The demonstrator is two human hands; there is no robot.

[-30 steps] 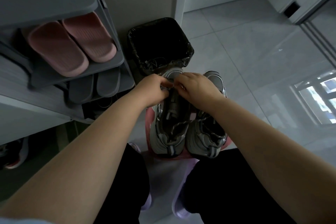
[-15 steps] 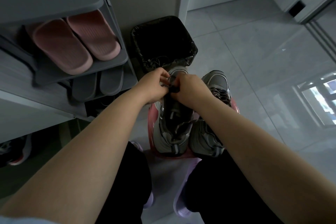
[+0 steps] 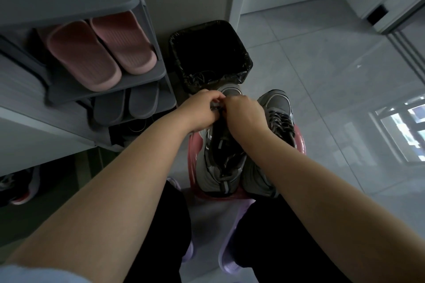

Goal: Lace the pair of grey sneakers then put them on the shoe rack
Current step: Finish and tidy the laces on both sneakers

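Shifted toeward, left hand (image 3: 202,111) and right hand (image 3: 245,116) seemingly pinch a lace (image 3: 216,107) over grey sneakers (image 3: 220,174) on pink stool (image 3: 300,142), tiled floor (image 3: 322,76).

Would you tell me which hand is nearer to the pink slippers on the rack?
Left. The left hand lies right of and below the pink slippers; the right hand sits just beyond it, farther right.

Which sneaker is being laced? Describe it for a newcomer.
Find the black-lined bin; the pink stool before it holds two sneakers. It is the left sneaker, nearer the shoe rack, pinched by left hand and right hand; the right sneaker shows crossed laces.
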